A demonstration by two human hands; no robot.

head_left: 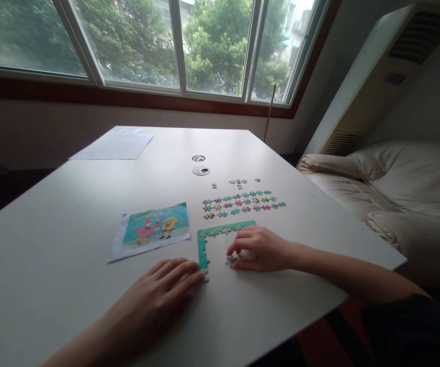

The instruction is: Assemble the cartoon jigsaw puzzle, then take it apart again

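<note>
On the tabletop (63, 244), the left hand (168, 288), outstretched, touches one puzzle border (202, 245); the right hand (260, 246) curls round at least one pale piece (230, 261), pinch unclear; beyond, two discs (199, 171).

There is room to pass over the table (52, 244) at left or lower centre; in the middle, picture sheet (155, 230), puzzle border (202, 248), rows of pieces (239, 203), left hand (170, 283) and right hand (260, 248) stand in the way

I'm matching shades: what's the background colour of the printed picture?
The printed picture has a mostly turquoise background, seen best in the head view.
</note>
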